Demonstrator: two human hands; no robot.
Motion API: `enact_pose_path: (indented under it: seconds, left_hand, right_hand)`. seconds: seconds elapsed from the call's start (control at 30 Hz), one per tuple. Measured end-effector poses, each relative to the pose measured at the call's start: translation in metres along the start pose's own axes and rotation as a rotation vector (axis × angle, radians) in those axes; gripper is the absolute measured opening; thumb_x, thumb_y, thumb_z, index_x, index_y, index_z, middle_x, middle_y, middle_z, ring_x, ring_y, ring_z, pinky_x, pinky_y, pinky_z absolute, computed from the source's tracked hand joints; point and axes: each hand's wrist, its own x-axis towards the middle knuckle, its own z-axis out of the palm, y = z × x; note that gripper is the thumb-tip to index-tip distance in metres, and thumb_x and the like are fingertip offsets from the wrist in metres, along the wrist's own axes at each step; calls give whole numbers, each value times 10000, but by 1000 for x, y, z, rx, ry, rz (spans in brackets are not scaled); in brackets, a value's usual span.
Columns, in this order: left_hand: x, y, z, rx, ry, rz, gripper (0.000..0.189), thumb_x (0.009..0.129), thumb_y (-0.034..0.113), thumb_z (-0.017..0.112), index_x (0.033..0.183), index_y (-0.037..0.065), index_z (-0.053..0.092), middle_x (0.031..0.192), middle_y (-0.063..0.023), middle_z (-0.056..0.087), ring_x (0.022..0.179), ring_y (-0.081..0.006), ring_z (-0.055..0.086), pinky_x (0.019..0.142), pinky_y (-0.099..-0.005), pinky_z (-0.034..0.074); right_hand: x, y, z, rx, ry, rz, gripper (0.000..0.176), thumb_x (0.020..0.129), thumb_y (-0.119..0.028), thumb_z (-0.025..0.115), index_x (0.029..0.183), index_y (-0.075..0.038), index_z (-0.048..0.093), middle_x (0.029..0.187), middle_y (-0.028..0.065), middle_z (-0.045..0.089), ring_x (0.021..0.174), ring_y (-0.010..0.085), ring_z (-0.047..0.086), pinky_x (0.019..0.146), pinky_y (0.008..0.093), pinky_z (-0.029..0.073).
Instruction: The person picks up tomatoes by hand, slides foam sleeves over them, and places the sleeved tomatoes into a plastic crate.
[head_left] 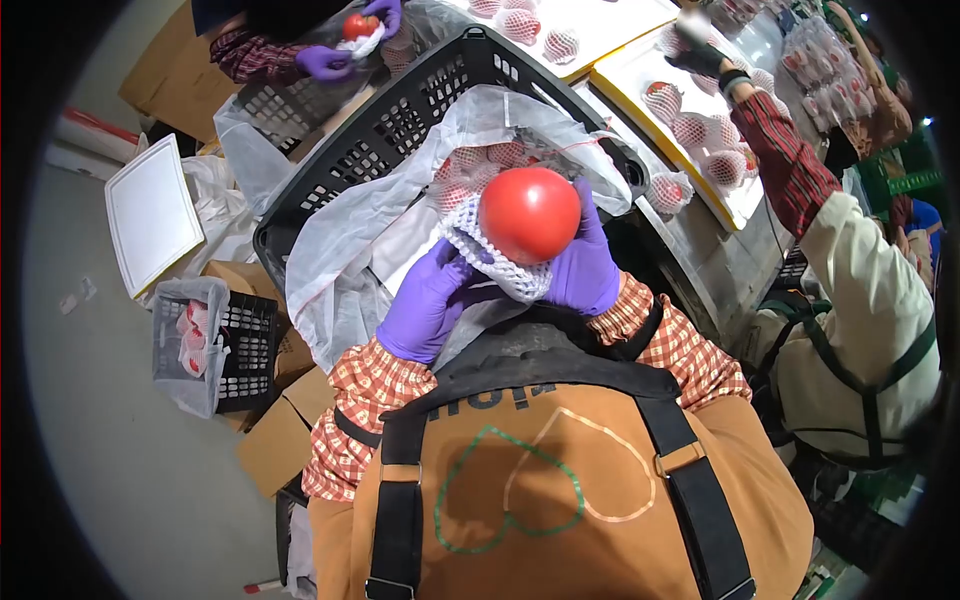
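Observation:
A round red fruit [530, 212] sits partly inside a white foam net sleeve [492, 262] just above my chest. My left hand [430, 300], in a purple glove, grips the lower left of the net. My right hand [585, 265], also gloved in purple, cups the fruit from the right and behind. Behind the fruit stands a black plastic crate [400, 110] lined with a clear plastic bag [350, 240], holding several netted red fruits [470, 165].
A co-worker's sleeve [795, 165] reaches over yellow-edged trays [725, 205] of netted fruit at right. Another person's purple-gloved hands [325, 60] hold a red fruit at top left. A small black basket [245, 350], cardboard boxes [285, 435] and a white lid [150, 215] lie on the floor at left.

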Motion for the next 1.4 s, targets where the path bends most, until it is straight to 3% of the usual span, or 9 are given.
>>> enact_pose_path:
  seconds: [0.23, 0.3, 0.6, 0.7, 0.77, 0.8, 1.07, 1.2, 1.4]
  left_hand:
    - [23, 1, 4, -112, 101, 127, 538, 900, 124, 560, 1382, 1, 356, 1279, -120, 510, 1129, -220, 549, 957, -359, 470]
    - [27, 7, 10, -216, 99, 194, 566, 892, 94, 546, 1399, -24, 323, 1284, -145, 503, 1150, -220, 535, 990, -345, 442]
    - [41, 34, 54, -142, 15, 247, 739, 864, 128, 636, 1442, -43, 209, 1269, -149, 515, 1137, -206, 541, 1000, -321, 413]
    - [46, 37, 59, 24, 59, 292, 795, 829, 162, 692, 1445, -29, 227, 1172, -112, 549, 1074, -182, 555, 961, -307, 433]
    - [45, 49, 63, 298, 205, 382, 747, 803, 36, 616, 1447, -24, 243, 1122, -86, 544, 894, -124, 525, 787, -240, 445]
    - [45, 56, 73, 511, 282, 476, 740, 790, -1, 584, 1448, -22, 245, 1077, -66, 541, 809, -108, 501, 724, -224, 436]
    - [73, 42, 109, 1428, 62, 1258, 703, 716, -104, 649, 1372, -3, 418, 737, -2, 439, 589, -109, 405, 529, -237, 357]
    - [77, 38, 104, 1394, 105, 1295, 805, 734, 11, 731, 1429, 26, 325, 995, -77, 517, 831, -184, 516, 803, -308, 449]
    - [107, 20, 87, 601, -162, 496, 1019, 707, 98, 798, 1485, 51, 143, 1420, -123, 343, 1268, -238, 397, 1050, -354, 362]
  right_hand:
    - [-2, -7, 7, 123, 24, 21, 772, 878, -584, 507, 1445, -106, 290, 1486, 155, 304, 1360, 344, 313, 1103, 540, 261]
    - [-6, -10, 13, -602, 197, -152, 742, 896, -560, 477, 1450, -107, 282, 1493, 146, 294, 1368, 339, 300, 1111, 545, 239]
    - [-6, -52, -11, -91, -256, 21, 743, 882, -575, 458, 1439, -105, 313, 1490, 131, 312, 1377, 331, 284, 1121, 567, 186]
    - [-20, -62, -5, -299, -129, 58, 765, 847, -545, 538, 1421, -78, 344, 1467, 161, 341, 1345, 348, 345, 1105, 556, 250]
    - [-20, -39, 72, -1436, 30, -96, 871, 761, -493, 697, 1404, -20, 346, 1391, 158, 439, 1276, 315, 444, 1087, 459, 334]
    - [1, -54, 33, -984, -107, -6, 881, 747, -453, 730, 1407, -15, 343, 1401, 144, 420, 1283, 270, 432, 1089, 408, 336]
    - [-16, -53, 74, -1702, -73, -724, 903, 745, -229, 771, 1451, -37, 240, 1504, 129, 229, 1391, 219, 228, 1139, 353, 182]
    - [-25, -58, 71, -1606, 111, -884, 836, 773, -151, 745, 1441, -34, 257, 1427, 130, 352, 1325, 210, 336, 1111, 339, 267]
    - [-15, -57, 55, -1537, 187, -750, 747, 817, -177, 699, 1423, -23, 290, 1368, 112, 423, 1271, 178, 402, 1089, 319, 312]
